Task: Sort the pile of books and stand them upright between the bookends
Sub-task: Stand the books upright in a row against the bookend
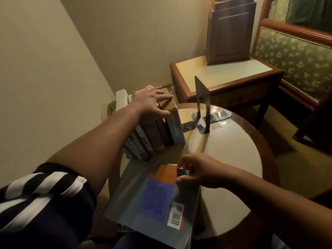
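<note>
A row of several books (156, 135) stands upright, leaning left, on the round table (233, 155). My left hand (152, 103) rests on the top edges of that row, fingers spread over them. A black metal bookend (202, 103) stands to the right of the row, with a gap between it and the last book. A large grey book (154, 200) with an orange band and a blue panel lies flat at the table's near edge. My right hand (195, 171) pinches its far right corner between thumb and fingers.
A square wooden side table (226, 76) with a dark wooden box (230, 33) stands behind the round table. A green patterned armchair (294, 56) is at the right. Paper bags and boxes (122, 99) sit on the floor by the wall.
</note>
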`<action>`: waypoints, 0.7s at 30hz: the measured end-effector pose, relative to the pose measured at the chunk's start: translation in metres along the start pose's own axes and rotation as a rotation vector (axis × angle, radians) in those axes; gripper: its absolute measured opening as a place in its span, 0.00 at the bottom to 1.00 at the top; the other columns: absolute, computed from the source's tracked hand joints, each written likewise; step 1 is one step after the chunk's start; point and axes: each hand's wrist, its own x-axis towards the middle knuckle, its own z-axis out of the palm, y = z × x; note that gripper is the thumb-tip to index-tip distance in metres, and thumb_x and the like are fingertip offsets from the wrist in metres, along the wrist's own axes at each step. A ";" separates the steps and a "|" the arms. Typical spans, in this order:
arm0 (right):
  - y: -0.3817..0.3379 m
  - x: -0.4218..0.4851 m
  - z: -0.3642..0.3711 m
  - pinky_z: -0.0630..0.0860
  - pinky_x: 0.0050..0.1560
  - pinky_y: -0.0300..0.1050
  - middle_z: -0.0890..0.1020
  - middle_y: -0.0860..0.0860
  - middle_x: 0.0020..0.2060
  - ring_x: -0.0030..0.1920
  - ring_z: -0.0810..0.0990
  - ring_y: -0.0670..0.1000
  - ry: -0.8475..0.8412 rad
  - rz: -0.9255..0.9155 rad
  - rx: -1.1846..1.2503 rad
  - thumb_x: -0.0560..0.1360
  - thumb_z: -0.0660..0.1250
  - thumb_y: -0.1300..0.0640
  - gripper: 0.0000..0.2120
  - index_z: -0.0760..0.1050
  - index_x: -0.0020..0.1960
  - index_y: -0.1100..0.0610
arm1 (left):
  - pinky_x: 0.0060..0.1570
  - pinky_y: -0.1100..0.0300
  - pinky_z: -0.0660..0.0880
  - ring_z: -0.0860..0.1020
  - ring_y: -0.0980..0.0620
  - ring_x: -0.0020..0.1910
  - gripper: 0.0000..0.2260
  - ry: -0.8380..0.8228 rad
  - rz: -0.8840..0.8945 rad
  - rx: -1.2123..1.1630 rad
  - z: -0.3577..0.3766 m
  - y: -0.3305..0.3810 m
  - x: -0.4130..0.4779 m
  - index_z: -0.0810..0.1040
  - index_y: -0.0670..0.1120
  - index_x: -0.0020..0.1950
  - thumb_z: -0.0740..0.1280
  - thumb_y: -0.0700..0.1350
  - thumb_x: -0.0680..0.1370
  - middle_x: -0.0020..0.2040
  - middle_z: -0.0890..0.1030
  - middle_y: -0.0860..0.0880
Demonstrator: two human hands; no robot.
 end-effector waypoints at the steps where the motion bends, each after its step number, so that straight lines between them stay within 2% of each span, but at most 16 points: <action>1: -0.001 -0.005 0.005 0.81 0.51 0.44 0.77 0.45 0.58 0.54 0.77 0.45 -0.011 -0.009 -0.052 0.69 0.75 0.41 0.24 0.73 0.62 0.45 | 0.74 0.44 0.52 0.51 0.42 0.79 0.31 0.005 -0.004 -0.004 0.000 0.000 0.000 0.60 0.64 0.76 0.67 0.64 0.75 0.80 0.58 0.51; 3: -0.002 -0.011 0.012 0.80 0.50 0.42 0.76 0.44 0.59 0.54 0.76 0.45 0.024 -0.007 -0.087 0.68 0.77 0.44 0.26 0.72 0.63 0.44 | 0.74 0.45 0.52 0.51 0.43 0.79 0.31 0.006 -0.005 -0.009 0.001 0.001 -0.002 0.60 0.64 0.76 0.67 0.63 0.75 0.80 0.58 0.51; 6: -0.003 -0.017 0.014 0.77 0.48 0.38 0.76 0.44 0.59 0.54 0.75 0.45 0.084 0.039 -0.053 0.69 0.78 0.48 0.26 0.73 0.63 0.46 | 0.74 0.46 0.51 0.51 0.43 0.79 0.31 0.008 -0.008 -0.017 0.000 0.001 -0.004 0.60 0.63 0.76 0.67 0.63 0.75 0.80 0.58 0.51; 10: 0.005 -0.030 0.007 0.77 0.53 0.42 0.76 0.45 0.60 0.58 0.75 0.47 0.103 0.135 0.025 0.67 0.79 0.49 0.26 0.74 0.62 0.46 | 0.74 0.46 0.51 0.52 0.43 0.79 0.31 0.019 -0.006 -0.014 0.002 0.000 -0.005 0.61 0.64 0.76 0.67 0.64 0.75 0.80 0.59 0.51; 15: 0.027 -0.058 -0.008 0.80 0.50 0.42 0.76 0.44 0.56 0.56 0.76 0.47 0.127 0.229 0.120 0.67 0.79 0.48 0.25 0.74 0.60 0.45 | 0.75 0.43 0.53 0.53 0.43 0.79 0.31 0.044 0.000 -0.017 0.003 0.001 -0.006 0.62 0.64 0.76 0.66 0.64 0.75 0.79 0.59 0.51; 19: 0.038 -0.071 -0.027 0.82 0.50 0.44 0.77 0.44 0.56 0.52 0.80 0.48 0.004 0.289 0.092 0.66 0.79 0.45 0.29 0.71 0.63 0.44 | 0.75 0.42 0.53 0.52 0.43 0.79 0.31 0.032 -0.005 -0.022 0.002 0.002 -0.007 0.61 0.64 0.76 0.66 0.65 0.75 0.80 0.58 0.51; 21: 0.035 -0.067 -0.040 0.81 0.50 0.42 0.75 0.43 0.56 0.54 0.79 0.49 -0.062 0.270 0.064 0.68 0.77 0.43 0.31 0.68 0.66 0.42 | 0.75 0.43 0.52 0.52 0.43 0.79 0.31 0.029 -0.005 -0.023 0.002 0.004 -0.007 0.60 0.63 0.76 0.66 0.64 0.75 0.80 0.58 0.51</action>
